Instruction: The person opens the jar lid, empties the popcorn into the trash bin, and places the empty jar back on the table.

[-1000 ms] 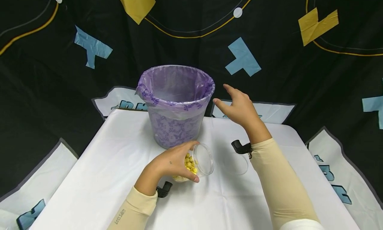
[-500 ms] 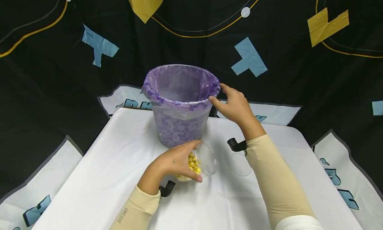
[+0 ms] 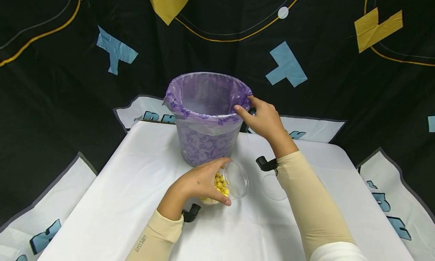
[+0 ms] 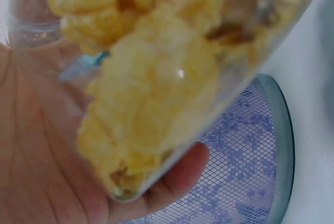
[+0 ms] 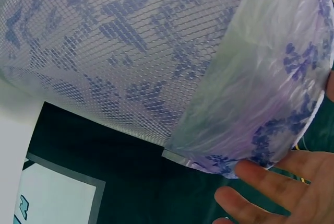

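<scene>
The left hand (image 3: 200, 181) has its fingers and thumb wrapped round a clear plastic jar (image 3: 238, 178) that is partly filled with yellow popcorn (image 3: 221, 183). The jar is tilted over, its round mouth facing right and well away from the palm; the head view does not settle whether its underside touches the worktop (image 3: 136, 170). The left wrist view, blurred up close, shows the popcorn with brown flecks through the clear wall. Just beyond the jar stands an upright mesh wastebasket (image 3: 209, 147) with a purple floral pattern, lined with a translucent purple bag (image 3: 210, 121) folded outward over the rim. The right hand (image 3: 263, 119) is at the right side of this rim, thumb and forefinger set wide apart and touching the bag; in the right wrist view the fingers (image 5: 271, 185) are spread and fairly straight, with one fingertip against the bag's outer fold. Near the right forearm, to the right of the jar, a faint clear round lid (image 3: 273, 187) lies flat on the white cloth (image 3: 102, 215). Both arms wear beige sleeves (image 3: 316, 204), and a small black device (image 3: 191, 212) sits at each wrist. Behind everything hangs a black backdrop (image 3: 221, 57) with blue tape pieces (image 3: 287, 64) and yellow ones (image 3: 377, 30).
</scene>
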Available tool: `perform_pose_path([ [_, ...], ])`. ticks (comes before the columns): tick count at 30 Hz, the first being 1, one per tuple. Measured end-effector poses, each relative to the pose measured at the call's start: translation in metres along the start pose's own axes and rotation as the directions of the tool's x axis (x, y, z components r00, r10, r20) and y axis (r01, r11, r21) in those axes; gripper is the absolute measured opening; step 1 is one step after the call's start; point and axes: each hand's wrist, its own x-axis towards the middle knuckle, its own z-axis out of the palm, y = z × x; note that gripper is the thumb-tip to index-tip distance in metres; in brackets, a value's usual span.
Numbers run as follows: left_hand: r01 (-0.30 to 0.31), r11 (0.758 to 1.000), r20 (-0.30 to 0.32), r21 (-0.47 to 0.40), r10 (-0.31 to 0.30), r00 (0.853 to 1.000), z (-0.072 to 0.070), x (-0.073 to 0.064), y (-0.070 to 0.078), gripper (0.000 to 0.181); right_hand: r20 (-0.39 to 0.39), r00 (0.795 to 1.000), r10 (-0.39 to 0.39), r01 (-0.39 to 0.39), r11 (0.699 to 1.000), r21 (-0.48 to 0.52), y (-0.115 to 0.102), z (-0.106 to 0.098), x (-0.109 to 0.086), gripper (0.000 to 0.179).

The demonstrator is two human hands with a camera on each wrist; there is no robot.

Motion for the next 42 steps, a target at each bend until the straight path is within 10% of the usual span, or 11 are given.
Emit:
perform_pose_path([
  [29, 0.016, 1.000, -0.085, 0.016, -0.015, 0.996, 0.003, -0.008, -0.006, 0.119, -0.014, 0.993, 0.118, -0.113, 0.973, 0.203, -0.002, 0.009, -0.004, 0.090],
  [42, 0.119, 0.993, -0.173, -0.002, -0.118, 0.978, -0.004, -0.032, -0.018, 0.123, 0.017, 0.992, 0.126, -0.126, 0.969, 0.213, 0.002, 0.012, -0.001, 0.093],
])
